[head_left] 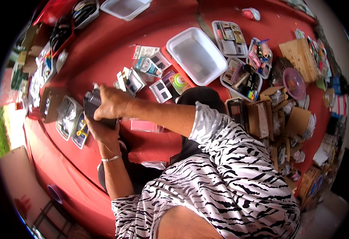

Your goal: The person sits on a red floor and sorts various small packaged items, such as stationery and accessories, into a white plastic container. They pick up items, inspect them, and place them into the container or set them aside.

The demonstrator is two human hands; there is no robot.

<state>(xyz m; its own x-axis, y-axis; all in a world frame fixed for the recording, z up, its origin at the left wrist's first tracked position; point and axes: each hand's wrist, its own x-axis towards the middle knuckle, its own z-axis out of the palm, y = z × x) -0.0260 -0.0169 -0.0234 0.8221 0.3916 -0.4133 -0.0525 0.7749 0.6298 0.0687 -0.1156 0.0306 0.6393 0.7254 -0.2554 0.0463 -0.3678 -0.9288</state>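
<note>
Dark packet (91,104) between both hands' fingers (102,113)

Left hand (102,131): raised from below, fingers curled in a closed grip.
Right hand (110,104): laid over the left, forearm stretched across.

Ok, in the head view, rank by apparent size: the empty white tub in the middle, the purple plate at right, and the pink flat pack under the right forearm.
1. White tub, clearly the largest.
2. Pink flat pack and purple plate look alike; the pack is partly covered and the fisheye bends the plate, so no ranking between them.
</note>
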